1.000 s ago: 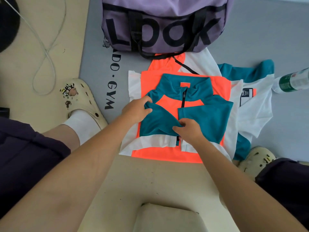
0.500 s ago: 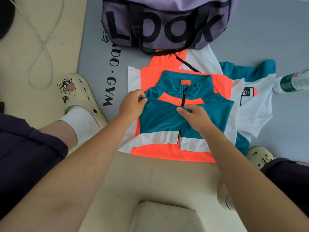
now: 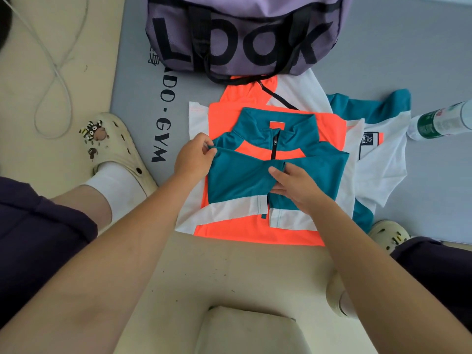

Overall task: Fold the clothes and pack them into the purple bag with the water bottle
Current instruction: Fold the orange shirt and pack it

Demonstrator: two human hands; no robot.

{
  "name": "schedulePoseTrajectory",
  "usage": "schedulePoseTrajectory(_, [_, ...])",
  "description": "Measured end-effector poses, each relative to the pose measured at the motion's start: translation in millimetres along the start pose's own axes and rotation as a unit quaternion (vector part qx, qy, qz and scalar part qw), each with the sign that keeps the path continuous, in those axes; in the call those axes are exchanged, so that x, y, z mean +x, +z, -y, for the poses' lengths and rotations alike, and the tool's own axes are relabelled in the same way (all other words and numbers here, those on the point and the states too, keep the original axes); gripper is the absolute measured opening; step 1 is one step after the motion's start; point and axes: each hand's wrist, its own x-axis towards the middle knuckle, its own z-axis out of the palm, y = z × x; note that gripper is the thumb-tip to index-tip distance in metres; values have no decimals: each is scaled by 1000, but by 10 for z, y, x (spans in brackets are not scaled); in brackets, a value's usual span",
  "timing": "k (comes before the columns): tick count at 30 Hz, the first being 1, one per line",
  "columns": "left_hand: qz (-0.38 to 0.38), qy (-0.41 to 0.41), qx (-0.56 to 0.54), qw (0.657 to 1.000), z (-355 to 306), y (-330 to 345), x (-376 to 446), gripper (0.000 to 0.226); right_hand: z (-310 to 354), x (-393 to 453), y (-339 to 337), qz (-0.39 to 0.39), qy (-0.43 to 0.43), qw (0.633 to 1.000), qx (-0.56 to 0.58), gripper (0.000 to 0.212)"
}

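A teal, orange and white zip jacket (image 3: 301, 139) lies partly folded on the floor, both teal sleeves laid across its chest. My left hand (image 3: 194, 157) pinches the left sleeve's fold at the jacket's left edge. My right hand (image 3: 293, 185) rests on the middle where the sleeves meet, thumb and fingers on the fabric. The purple bag (image 3: 245, 34) printed "LOOK" stands just beyond the jacket. A second white and teal garment (image 3: 378, 159) lies spread to the right. The water bottle (image 3: 441, 121) with a green label lies on its side at the far right.
A grey mat (image 3: 383, 47) printed "GYM" lies under the bag and clothes. My feet in cream clogs (image 3: 112, 146) flank the jacket, the right clog (image 3: 385, 236) close to the second garment. A white cable (image 3: 53, 72) loops on the floor at left. A pale cushion edge (image 3: 245, 330) sits below.
Both hands slid away from me over the jacket, flattening the teal sleeves higher across the chest. My left hand shifted to the sleeve's outer fold; my right hand spread toward the centre.
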Motion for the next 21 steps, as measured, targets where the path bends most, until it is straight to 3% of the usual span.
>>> schedulePoseTrajectory(3, [-7,-48,-35,998,15,-3,-42,25,-78,-2,111,-39,-3,993,-110,26])
schedulePoseTrajectory(6, [3,-97,-57,994,35,-6,-36,14,-139,-29,210,-96,-36,977,-188,13])
schedulePoseTrajectory(9, [6,-104,-71,992,21,-23,-28,14,-159,-83,255,-54,-58,990,-116,12])
schedulePoseTrajectory(11, [-1,-92,-77,993,19,-35,-16,17,-180,-94,211,7,-18,996,-87,15])
schedulePoseTrajectory(13, [-12,-96,-109,989,14,-42,2,17,-199,-81,117,22,19,987,-160,16])
schedulePoseTrajectory(15, [-14,-109,-122,986,-1,-44,24,12,-190,-58,33,-35,18,965,-260,19])
schedulePoseTrajectory(21, [22,-88,-45,995,-38,-63,91,18,-139,54,-24,-136,-55,942,-302,19])
